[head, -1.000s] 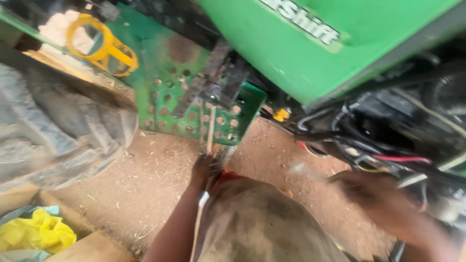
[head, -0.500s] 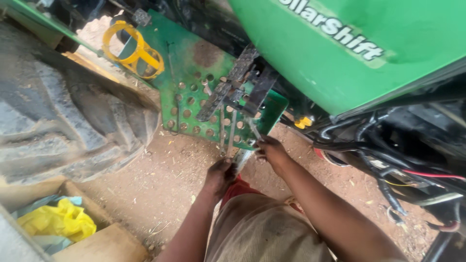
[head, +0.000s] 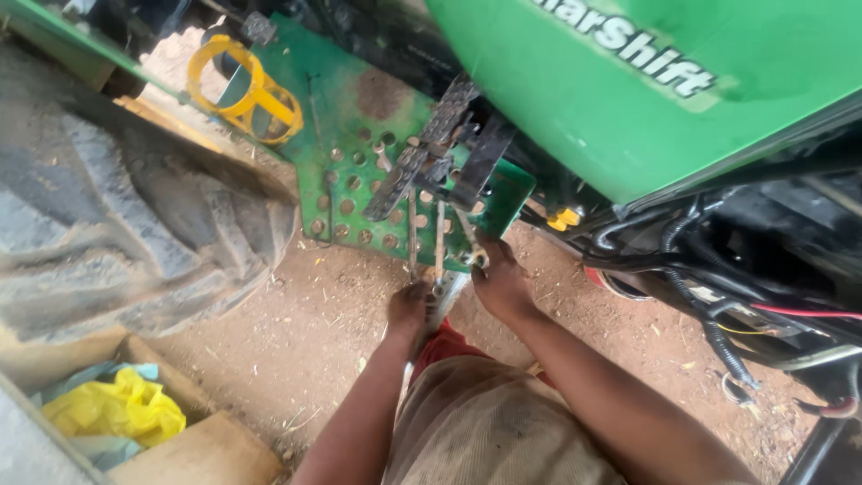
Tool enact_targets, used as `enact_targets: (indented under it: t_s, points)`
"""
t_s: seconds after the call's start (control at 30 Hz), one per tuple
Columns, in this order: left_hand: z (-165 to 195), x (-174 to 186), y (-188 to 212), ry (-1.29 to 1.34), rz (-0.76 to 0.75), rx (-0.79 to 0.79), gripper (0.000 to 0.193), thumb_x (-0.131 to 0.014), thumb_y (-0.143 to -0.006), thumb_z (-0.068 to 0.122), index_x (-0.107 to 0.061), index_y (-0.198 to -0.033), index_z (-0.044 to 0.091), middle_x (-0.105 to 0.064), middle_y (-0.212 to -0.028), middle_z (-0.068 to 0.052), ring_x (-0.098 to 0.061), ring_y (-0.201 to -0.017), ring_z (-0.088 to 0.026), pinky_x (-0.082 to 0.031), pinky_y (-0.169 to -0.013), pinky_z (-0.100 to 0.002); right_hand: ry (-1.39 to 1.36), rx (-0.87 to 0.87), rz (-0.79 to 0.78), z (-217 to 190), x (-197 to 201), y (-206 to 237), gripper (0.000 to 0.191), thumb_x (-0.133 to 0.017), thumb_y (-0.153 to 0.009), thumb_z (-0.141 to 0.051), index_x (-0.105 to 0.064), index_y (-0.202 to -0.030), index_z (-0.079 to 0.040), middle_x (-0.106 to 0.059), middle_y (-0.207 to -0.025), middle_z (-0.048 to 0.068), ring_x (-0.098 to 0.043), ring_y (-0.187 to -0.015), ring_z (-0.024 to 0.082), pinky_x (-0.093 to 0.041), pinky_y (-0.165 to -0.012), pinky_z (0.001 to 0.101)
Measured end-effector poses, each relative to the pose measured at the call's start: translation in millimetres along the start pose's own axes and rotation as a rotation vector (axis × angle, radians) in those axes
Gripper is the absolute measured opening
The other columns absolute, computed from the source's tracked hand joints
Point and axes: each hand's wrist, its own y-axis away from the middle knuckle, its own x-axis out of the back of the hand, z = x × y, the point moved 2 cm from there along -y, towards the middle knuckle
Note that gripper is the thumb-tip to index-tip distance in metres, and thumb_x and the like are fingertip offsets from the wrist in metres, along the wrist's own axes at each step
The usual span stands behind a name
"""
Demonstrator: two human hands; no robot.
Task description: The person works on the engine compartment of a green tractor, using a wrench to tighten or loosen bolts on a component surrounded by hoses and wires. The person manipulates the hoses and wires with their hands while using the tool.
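Note:
A green perforated footplate (head: pixel 355 193) of a tractor slopes down in front of me, with two black ribbed pedals (head: pixel 440 144) above it and thin metal rods (head: pixel 438 242) hanging below them. My left hand (head: pixel 409 308) is closed around a metal tool under the lower ends of the rods. My right hand (head: pixel 498 280) grips a wrench (head: pixel 470 244) at the right-hand rod, just under the plate's edge. Both forearms reach up from my lap.
A big muddy tyre (head: pixel 117 224) fills the left. A yellow ring bracket (head: pixel 242 94) sits on the plate's upper left. The green hood (head: pixel 646 81) overhangs top right, with black hoses and wires (head: pixel 718 269) below. A cardboard box with yellow cloth (head: pixel 112 409) lies bottom left on dirt.
My right hand has swung in from the right side to the rods beside my left hand. The view has shifted, bringing the tyre and pedals closer.

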Motion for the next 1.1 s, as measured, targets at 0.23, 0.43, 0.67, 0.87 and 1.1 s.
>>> enact_targets:
  t_s: [0.23,0.43,0.67,0.87,1.1]
  points:
    - [18.9,6.5,-20.6,-0.402,0.297,-0.285,0.060,-0.068,-0.084,0.058,-0.066,-0.106,0.001,-0.072,-0.101,-0.020,-0.070,-0.094,-0.039,-0.053,-0.081,-0.052,-0.077,0.026,0.045,24.7,39.4,37.0,0.041,-0.065,-0.091,-0.025,-0.064,-0.131,-0.019,-0.070,-0.125,0.008,-0.075,-0.088,0.024,-0.058,-0.085,0.0415]
    - [32.0,13.8,-26.8,-0.282,0.414,-0.460,0.050,-0.058,-0.097,0.052,-0.070,-0.113,0.005,-0.071,-0.099,-0.021,-0.069,-0.093,-0.037,-0.051,-0.076,-0.048,-0.057,-0.040,0.010,44.6,87.6,87.5,0.035,-0.065,-0.093,-0.028,-0.068,-0.127,-0.021,-0.075,-0.115,0.006,-0.074,-0.096,0.024,-0.058,-0.087,0.0399]
    - [19.8,56.6,84.1,-0.619,0.176,-0.537,0.024,-0.059,-0.100,0.023,-0.066,-0.090,0.002,-0.065,-0.082,-0.021,-0.062,-0.078,-0.040,-0.049,-0.072,-0.050,-0.161,-0.218,-0.001,38.0,153.0,136.8,0.038,-0.063,-0.094,-0.032,-0.064,-0.131,-0.021,-0.077,-0.112,0.005,-0.076,-0.093,0.019,-0.060,-0.085,0.0360]
    - [72.8,18.5,148.6,-0.588,-0.340,-1.092,0.018,-0.072,-0.086,0.018,-0.065,-0.086,0.002,-0.067,-0.083,-0.017,-0.064,-0.078,-0.038,-0.053,-0.068,-0.048,-0.718,-0.261,0.078,29.9,180.0,145.8,0.053,-0.059,-0.094,-0.030,-0.047,-0.143,-0.011,-0.075,-0.096,0.008,-0.069,-0.080,0.019,-0.059,-0.073,0.0333]
    - [145.2,-66.4,143.1,-0.659,-0.507,-1.269,0.020,-0.061,-0.101,0.025,-0.068,-0.098,0.006,-0.069,-0.095,-0.009,-0.067,-0.081,-0.020,-0.060,-0.072,-0.038,-1.067,-0.126,0.255,45.5,210.5,152.6,0.031,-0.064,-0.101,-0.029,-0.065,-0.103,0.003,-0.072,-0.087,0.010,-0.066,-0.073,0.019,-0.058,-0.068,0.0347]
